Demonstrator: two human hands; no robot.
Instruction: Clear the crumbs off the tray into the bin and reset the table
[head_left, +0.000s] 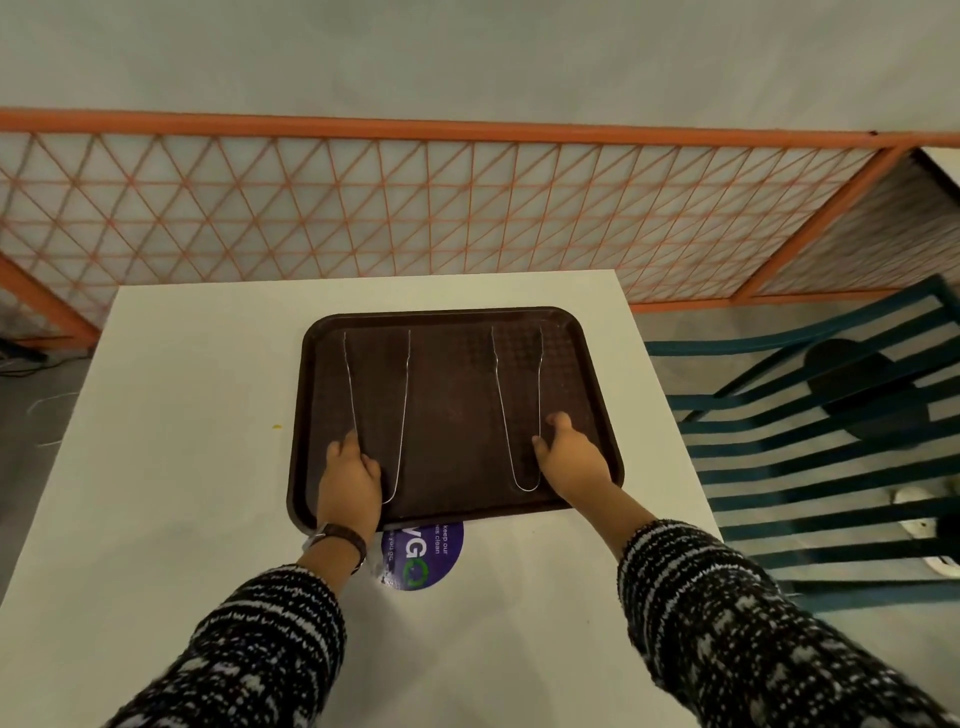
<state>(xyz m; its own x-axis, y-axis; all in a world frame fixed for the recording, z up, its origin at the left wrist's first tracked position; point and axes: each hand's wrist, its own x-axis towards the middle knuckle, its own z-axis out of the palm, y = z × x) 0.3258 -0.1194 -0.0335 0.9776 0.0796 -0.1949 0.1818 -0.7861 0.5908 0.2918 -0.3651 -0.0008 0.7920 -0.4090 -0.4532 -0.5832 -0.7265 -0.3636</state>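
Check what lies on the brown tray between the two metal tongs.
Nothing: in the head view, the brown plastic tray is bare between the left metal tongs and right metal tongs.

Dark brown tray (452, 499) flat on white table (197, 374)

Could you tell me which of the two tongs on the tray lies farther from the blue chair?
The left tongs, beside the left hand; the right tongs lie on the chair's side.

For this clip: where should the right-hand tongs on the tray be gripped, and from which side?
Grip the right tongs just above their closed bend, nearest the person. The arms converge there, so fingers can span both. Come from the near right, where the right hand is.
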